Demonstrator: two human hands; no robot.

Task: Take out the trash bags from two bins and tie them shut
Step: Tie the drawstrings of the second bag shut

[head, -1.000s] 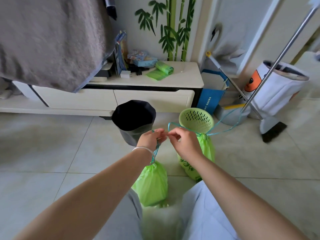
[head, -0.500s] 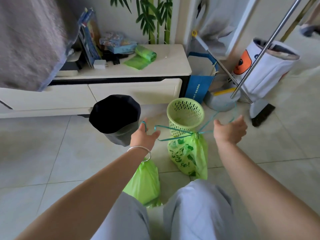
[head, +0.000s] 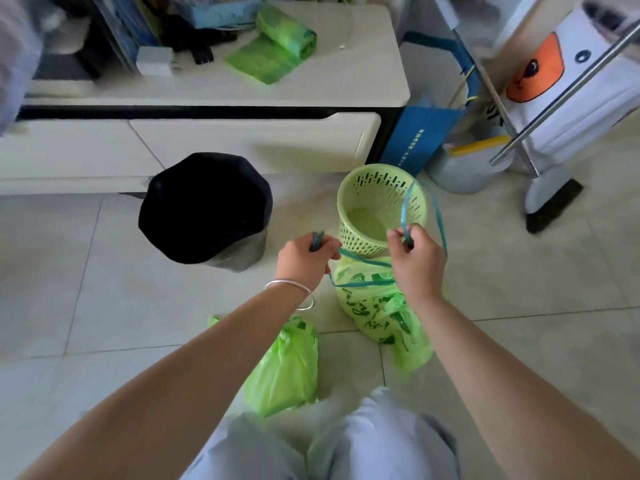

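Note:
A printed green trash bag [head: 372, 308] stands on the floor in front of the green perforated bin [head: 381, 206], which holds no bag. Its teal drawstring [head: 360, 258] runs across the bag's top. My left hand [head: 304, 259] is closed on one end of the drawstring, and my right hand [head: 417, 263] pinches the other end, a loop rising over the green bin. A second, plain green trash bag [head: 285, 370] lies on the floor under my left forearm. The grey bin [head: 207, 209] with a dark inside stands to the left.
A low white cabinet [head: 242, 136] runs along the back, with a roll of green bags [head: 277, 46] on top. At the right stand a blue paper bag [head: 420, 140], a dustpan and broom [head: 550, 199] and a white laundry bin [head: 581, 88]. My knees [head: 329, 445] fill the bottom.
My hands were spread apart with open fingers half a second ago; now both have come closer and closed on the drawstring ends. The camera has tilted down and nearer.

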